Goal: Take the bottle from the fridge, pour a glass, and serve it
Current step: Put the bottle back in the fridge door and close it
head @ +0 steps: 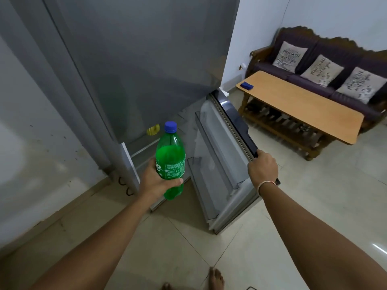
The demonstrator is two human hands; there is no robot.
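A green plastic bottle (170, 155) with a blue cap stands upright in my left hand (155, 181), which grips its lower half in front of the grey fridge (129, 65). The fridge's lower door (222, 155) hangs open toward me, its inner shelves bare. My right hand (263, 167) is closed over the door's outer edge. A small yellow thing (152, 130) shows inside the fridge opening behind the bottle. No glass is in view.
A wooden coffee table (301, 105) stands to the right with a small blue object (246, 85) on its near-left corner. Behind it is a dark sofa (326, 57) with three cushions. Pale floor tiles (314, 206) spread below; my bare feet (215, 278) show at the bottom edge.
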